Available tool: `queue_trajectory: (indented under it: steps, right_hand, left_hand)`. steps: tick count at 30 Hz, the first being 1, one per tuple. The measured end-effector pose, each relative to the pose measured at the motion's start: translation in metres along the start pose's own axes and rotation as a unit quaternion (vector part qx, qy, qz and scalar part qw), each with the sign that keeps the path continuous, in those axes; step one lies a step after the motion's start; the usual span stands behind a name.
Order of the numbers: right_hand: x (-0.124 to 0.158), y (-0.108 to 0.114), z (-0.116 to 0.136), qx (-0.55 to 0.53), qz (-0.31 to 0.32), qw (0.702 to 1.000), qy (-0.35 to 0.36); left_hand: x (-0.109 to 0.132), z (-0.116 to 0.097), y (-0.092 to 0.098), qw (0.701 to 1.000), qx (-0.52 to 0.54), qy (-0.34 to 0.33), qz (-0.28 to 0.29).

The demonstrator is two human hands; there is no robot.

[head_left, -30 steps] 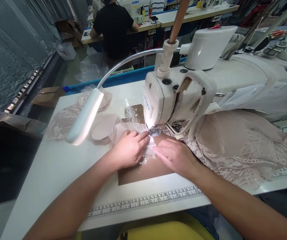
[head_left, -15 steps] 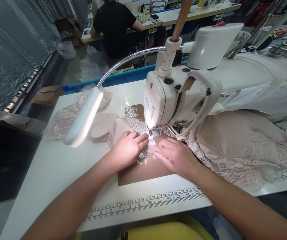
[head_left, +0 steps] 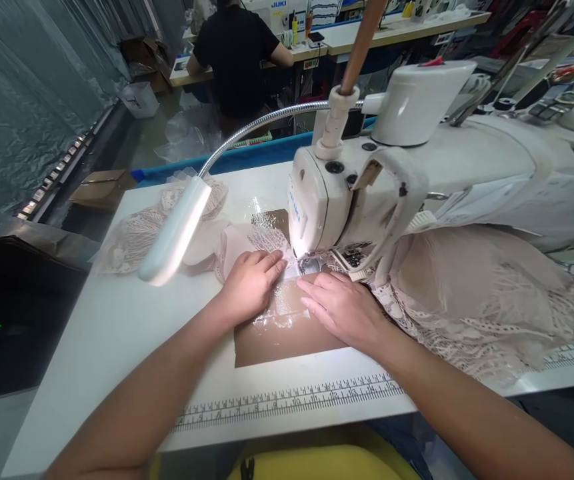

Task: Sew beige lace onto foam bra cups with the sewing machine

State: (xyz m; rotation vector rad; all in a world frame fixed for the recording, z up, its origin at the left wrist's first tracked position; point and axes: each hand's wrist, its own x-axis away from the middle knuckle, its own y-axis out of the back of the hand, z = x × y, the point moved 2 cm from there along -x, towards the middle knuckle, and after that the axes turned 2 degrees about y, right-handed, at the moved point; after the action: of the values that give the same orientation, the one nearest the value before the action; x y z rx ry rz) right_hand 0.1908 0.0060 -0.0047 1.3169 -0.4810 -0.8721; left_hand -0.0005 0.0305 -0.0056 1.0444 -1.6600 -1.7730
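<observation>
A white sewing machine (head_left: 317, 200) stands over the table, its needle area brightly lit. Pale pink lace fabric (head_left: 267, 241) runs under the presser foot (head_left: 309, 265). My left hand (head_left: 253, 283) presses on the fabric just left of the foot, fingers close together. Just in front of the foot and to its right, my right hand (head_left: 341, 307) lies low with its fingers extended over the brown plate (head_left: 287, 340). Both palms face down, and their undersides are hidden.
A lamp (head_left: 177, 230) on a bendable neck hangs at the left above bunched lace (head_left: 131, 243). A large lace pile (head_left: 467, 287) lies right of the machine. A ruler strip (head_left: 287, 403) follows the table's front edge. A person in black (head_left: 234, 57) sits beyond.
My left hand has moved slightly left and up, and the fabric by the foot has shifted away, baring more brown plate. My right hand has moved slightly left. The view has shifted a little.
</observation>
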Motion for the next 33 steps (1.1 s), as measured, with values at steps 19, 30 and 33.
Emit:
queue_trajectory:
  steps: [19, 30, 33]
  right_hand:
    - [0.054, 0.037, 0.002, 0.044, 0.068, 0.997, 0.001]
    - [0.083, 0.018, -0.012, 0.150, -0.037, 0.988, -0.014]
    - [0.079, 0.016, -0.013, 0.162, -0.069, 0.984, -0.015]
  left_hand:
    - [0.022, 0.012, 0.014, 0.972, 0.202, 0.105, -0.062]
    - [0.063, -0.064, 0.062, 0.902, 0.413, -0.069, 0.109]
    - [0.052, -0.038, 0.060, 0.914, 0.403, 0.032, 0.017]
